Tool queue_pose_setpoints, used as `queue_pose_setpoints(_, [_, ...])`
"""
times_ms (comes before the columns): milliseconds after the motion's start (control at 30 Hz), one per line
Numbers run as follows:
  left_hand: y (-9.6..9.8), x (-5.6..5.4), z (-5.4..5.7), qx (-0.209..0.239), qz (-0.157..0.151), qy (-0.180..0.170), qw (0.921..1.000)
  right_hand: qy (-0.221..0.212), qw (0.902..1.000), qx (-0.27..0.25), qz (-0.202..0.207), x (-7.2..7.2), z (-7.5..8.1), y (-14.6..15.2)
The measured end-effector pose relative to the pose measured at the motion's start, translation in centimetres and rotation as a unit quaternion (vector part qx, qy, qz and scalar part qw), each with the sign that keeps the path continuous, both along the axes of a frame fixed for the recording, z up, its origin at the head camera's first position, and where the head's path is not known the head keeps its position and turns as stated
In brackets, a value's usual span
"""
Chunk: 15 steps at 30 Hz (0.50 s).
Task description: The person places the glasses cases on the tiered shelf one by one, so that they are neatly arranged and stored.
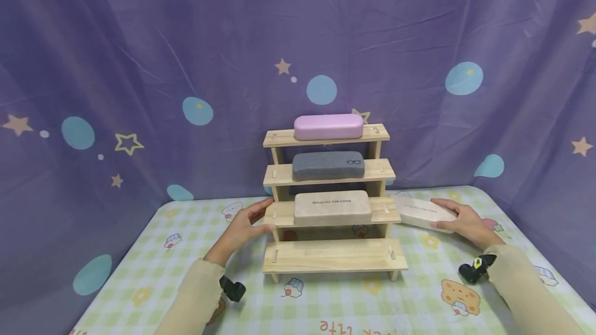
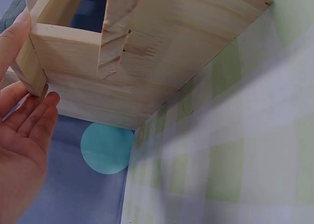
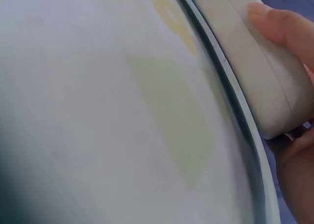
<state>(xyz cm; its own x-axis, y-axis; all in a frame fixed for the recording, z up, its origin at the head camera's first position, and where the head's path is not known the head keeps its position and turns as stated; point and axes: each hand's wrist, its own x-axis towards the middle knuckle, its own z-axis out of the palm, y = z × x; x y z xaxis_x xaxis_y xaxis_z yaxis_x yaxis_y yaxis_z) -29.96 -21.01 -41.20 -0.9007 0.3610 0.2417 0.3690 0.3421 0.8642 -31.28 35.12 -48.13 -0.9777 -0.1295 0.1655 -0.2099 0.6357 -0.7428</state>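
Observation:
A four-step wooden display rack [image 1: 335, 256] stands on the table. My left hand [image 1: 243, 229] grips the left end of its second-lowest step; in the left wrist view the thumb [image 2: 13, 37] is on one side of the plank and the fingers curl at the other. At the right of the rack, my right hand [image 1: 467, 223] holds a white glasses case [image 1: 419, 212] by its right end, thumb and fingers on opposite sides. A pink glasses case [image 1: 328, 127] lies on the top step, a grey one [image 1: 326, 166] below it, and a cream lettered one [image 1: 332, 208] on the second-lowest step.
A green-and-white checked cloth [image 1: 186, 262] with cartoon prints covers the table. Behind the rack hangs a purple curtain [image 1: 251, 30] with stars and blue dots. Each wrist wears a small black camera mount, such as the left mount [image 1: 233, 288].

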Motion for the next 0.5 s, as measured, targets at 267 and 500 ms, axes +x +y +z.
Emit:
queue_pose_setpoints(267, [0.1,-0.1,-0.1,-0.002,-0.004,0.005,1.0000,0.000,0.9998,0.005,-0.019,0.5,1.5,0.9])
queue_pose_setpoints(500, [0.0,-0.2,-0.1,-0.005,0.001,0.008,1.0000,0.026,0.9987,0.021,-0.040,1.4,4.0,0.8])
